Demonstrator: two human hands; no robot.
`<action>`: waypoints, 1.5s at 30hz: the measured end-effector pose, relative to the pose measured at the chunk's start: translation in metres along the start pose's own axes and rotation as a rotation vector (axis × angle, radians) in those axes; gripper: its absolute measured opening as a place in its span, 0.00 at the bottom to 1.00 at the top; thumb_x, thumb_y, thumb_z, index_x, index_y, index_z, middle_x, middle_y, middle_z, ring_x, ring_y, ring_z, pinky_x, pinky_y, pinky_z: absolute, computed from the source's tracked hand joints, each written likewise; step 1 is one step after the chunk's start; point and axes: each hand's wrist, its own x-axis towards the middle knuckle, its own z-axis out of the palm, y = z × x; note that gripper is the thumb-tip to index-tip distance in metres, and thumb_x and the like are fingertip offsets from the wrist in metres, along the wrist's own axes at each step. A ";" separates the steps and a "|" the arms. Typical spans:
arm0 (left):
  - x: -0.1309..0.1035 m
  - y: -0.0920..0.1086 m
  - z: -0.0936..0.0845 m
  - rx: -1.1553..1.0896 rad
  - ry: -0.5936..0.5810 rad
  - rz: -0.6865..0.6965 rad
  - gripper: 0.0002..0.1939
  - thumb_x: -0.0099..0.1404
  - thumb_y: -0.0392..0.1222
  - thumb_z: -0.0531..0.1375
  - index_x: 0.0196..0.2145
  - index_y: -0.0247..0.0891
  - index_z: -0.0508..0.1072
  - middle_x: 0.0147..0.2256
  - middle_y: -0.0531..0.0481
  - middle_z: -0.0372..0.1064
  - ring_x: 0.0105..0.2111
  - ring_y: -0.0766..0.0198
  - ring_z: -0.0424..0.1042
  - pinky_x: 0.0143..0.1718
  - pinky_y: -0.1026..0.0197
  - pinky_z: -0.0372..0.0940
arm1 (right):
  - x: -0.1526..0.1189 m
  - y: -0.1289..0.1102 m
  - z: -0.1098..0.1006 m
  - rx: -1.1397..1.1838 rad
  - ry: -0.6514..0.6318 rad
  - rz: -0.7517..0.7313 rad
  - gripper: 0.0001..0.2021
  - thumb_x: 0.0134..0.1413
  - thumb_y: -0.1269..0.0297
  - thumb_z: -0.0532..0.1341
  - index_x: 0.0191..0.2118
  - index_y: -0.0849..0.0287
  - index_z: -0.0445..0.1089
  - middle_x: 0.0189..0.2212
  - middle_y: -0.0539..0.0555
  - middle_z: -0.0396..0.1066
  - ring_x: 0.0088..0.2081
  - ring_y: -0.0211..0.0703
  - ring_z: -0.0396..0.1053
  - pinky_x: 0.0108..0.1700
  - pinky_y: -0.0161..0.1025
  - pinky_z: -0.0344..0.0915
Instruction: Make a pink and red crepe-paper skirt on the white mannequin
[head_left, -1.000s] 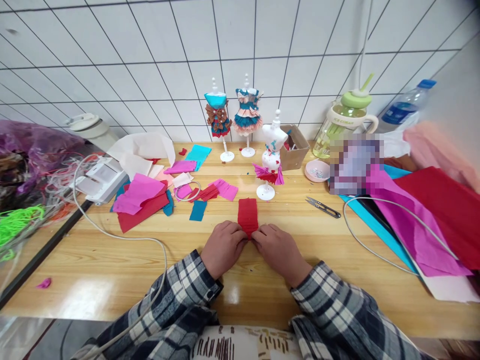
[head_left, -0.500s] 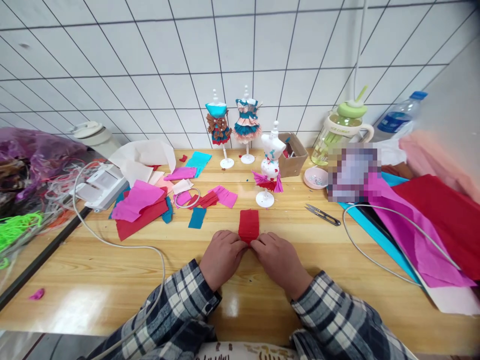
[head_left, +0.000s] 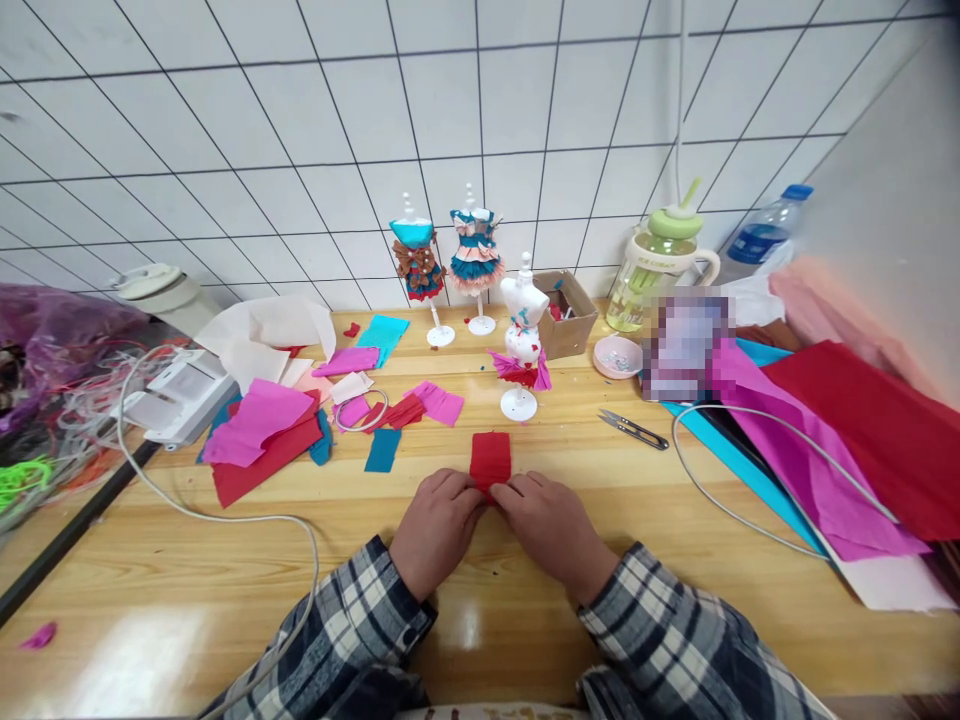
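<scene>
A small red piece of crepe paper (head_left: 490,457) lies on the table in front of me. My left hand (head_left: 441,520) pinches its near edge from the left, with the fingers bunched together. From the right, my right hand (head_left: 551,525) grips the same near edge, its thumb and fingertips almost touching those of the left. The fingers cover that edge of the paper. Just beyond it stands a small white mannequin (head_left: 523,345) with a magenta and red paper skirt. Two dressed mannequins, one in blue and brown (head_left: 417,262) and one in teal and peach (head_left: 477,255), stand behind.
Thread snips (head_left: 634,429) and a pink dish (head_left: 617,357) lie to the right, near stacked coloured sheets (head_left: 832,450) and a cable. A cardboard box (head_left: 574,325) and a green-lidded bottle (head_left: 660,265) stand at the wall. Paper scraps (head_left: 262,430) and a white adapter (head_left: 182,395) occupy the left.
The view has shifted slightly, so the things on the table appear a little further left. Both hands still pinch the red crepe paper's near edge.
</scene>
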 end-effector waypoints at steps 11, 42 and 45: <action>-0.001 -0.001 0.003 0.016 -0.007 -0.027 0.07 0.66 0.38 0.56 0.35 0.40 0.75 0.33 0.48 0.72 0.36 0.58 0.68 0.41 0.53 0.62 | 0.000 0.001 0.005 0.000 0.002 -0.013 0.04 0.60 0.72 0.57 0.35 0.56 0.66 0.35 0.53 0.69 0.37 0.44 0.63 0.34 0.38 0.56; 0.001 -0.001 0.004 0.021 0.005 -0.024 0.07 0.66 0.38 0.56 0.36 0.41 0.75 0.35 0.49 0.73 0.39 0.58 0.69 0.43 0.53 0.62 | 0.001 0.004 0.005 0.054 -0.009 0.023 0.06 0.63 0.70 0.53 0.39 0.56 0.66 0.35 0.53 0.69 0.37 0.42 0.63 0.35 0.37 0.55; 0.001 -0.001 0.003 0.013 0.023 0.002 0.07 0.66 0.38 0.56 0.36 0.41 0.75 0.38 0.48 0.73 0.40 0.58 0.69 0.44 0.53 0.62 | 0.002 0.004 0.006 0.034 -0.005 0.019 0.06 0.63 0.71 0.54 0.36 0.57 0.66 0.35 0.53 0.69 0.37 0.43 0.63 0.36 0.38 0.56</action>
